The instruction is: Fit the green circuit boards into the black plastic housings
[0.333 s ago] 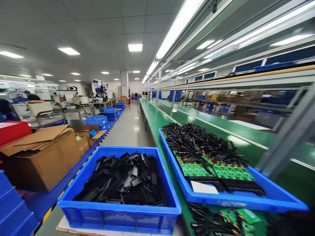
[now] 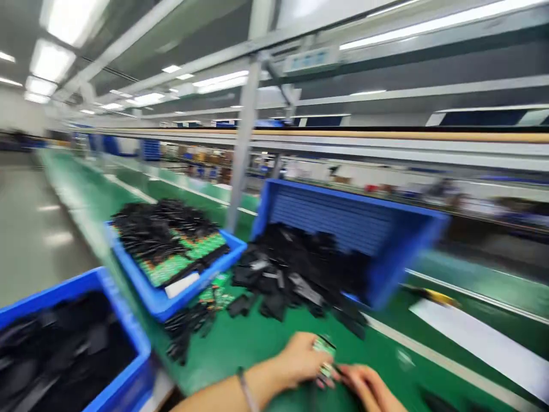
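Observation:
My left hand [image 2: 302,359] is closed around a small green circuit board [image 2: 325,347], low in the view over the green bench. Close beside it on the right, my right hand [image 2: 369,388] pinches a thin black cable [image 2: 342,375] at the board's lower end; motion smears the fingertips. Beyond my hands, a heap of black plastic housings [image 2: 295,274] spills from a tipped blue bin [image 2: 338,212] onto the bench. Left of the heap lie loose boards [image 2: 217,292] and black cables [image 2: 189,329].
A blue tray [image 2: 171,306] of cabled circuit boards stands on the bench, left of centre. At lower left is another blue bin [image 2: 143,349] with black parts. A metal post [image 2: 245,137] rises behind. A white sheet [image 2: 484,343] lies at right.
My view has swung right and down from the aisle to the bench. Both hands, the circuit board and the tipped bin are now in sight; the tray and the other bin appear further left.

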Demonstrator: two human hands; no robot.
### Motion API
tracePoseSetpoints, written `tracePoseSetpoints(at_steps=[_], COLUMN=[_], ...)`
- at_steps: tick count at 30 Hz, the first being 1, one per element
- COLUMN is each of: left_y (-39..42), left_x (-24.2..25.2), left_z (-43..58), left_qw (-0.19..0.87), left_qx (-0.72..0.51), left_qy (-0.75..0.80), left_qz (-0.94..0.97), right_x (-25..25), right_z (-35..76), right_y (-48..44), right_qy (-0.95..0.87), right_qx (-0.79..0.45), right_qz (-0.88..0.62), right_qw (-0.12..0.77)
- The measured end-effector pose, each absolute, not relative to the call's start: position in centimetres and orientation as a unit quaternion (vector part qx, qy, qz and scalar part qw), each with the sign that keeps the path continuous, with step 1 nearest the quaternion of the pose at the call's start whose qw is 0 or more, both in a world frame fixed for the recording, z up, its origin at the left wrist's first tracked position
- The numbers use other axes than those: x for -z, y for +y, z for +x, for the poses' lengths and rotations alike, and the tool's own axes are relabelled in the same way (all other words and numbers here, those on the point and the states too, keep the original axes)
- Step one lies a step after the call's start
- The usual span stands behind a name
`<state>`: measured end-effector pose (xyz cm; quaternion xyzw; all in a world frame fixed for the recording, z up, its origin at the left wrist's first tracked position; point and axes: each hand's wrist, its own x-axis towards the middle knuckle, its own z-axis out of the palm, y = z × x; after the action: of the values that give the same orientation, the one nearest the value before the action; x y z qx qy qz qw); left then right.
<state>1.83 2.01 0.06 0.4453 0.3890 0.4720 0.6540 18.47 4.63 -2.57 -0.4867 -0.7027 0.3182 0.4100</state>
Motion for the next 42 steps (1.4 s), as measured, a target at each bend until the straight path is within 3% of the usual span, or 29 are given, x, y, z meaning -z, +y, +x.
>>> tracePoseSetpoints(at_steps=[2,5,7,16,28,33,35,39,42], left_y=[3.5,4.7,4.8,5.0,5.0,4.6,4.3,3.8,3.7], left_x=[0.0,-0.2,-0.5,0.9,1.3,0.6,0.3,0.0,-0.1], left_z=[3.0,3.3,3.0,3.3,3.6,3.3,3.1,3.0,3.2], left_qw=[0.678,0.665,0.661,0.641,0.65,0.671,0.699,0.73,0.728], left_qx=[-0.431,-0.426,-0.42,-0.422,-0.392,-0.41,-0.408,-0.396,-0.386], left_qy=[0.387,0.429,0.435,0.42,0.452,0.416,0.399,0.385,0.377], left_qz=[0.453,0.439,0.444,0.484,0.468,0.456,0.431,0.403,0.423], right_x=[1.5,-0.7,-2.3,-3.9,-2.9,-3.7,-3.9,-3.4,-2.3], right_z=[20.1,20.7,21.7,27.5,19.7,19.8,20.3,20.5,19.7], right_y=[3.7,5.3,7.5,13.2,12.5,10.0,8.8,6.5,4.9], right_qy=[-0.713,-0.749,-0.739,-0.669,-0.789,-0.779,-0.763,-0.646,-0.582], right_qx=[-0.309,-0.264,-0.169,0.013,-0.02,-0.044,-0.079,-0.363,-0.491], right_qz=[-0.497,-0.55,-0.62,-0.734,-0.602,-0.603,-0.602,-0.512,-0.435], right_qw=[0.386,0.26,0.2,0.116,0.122,0.166,0.222,0.435,0.481])
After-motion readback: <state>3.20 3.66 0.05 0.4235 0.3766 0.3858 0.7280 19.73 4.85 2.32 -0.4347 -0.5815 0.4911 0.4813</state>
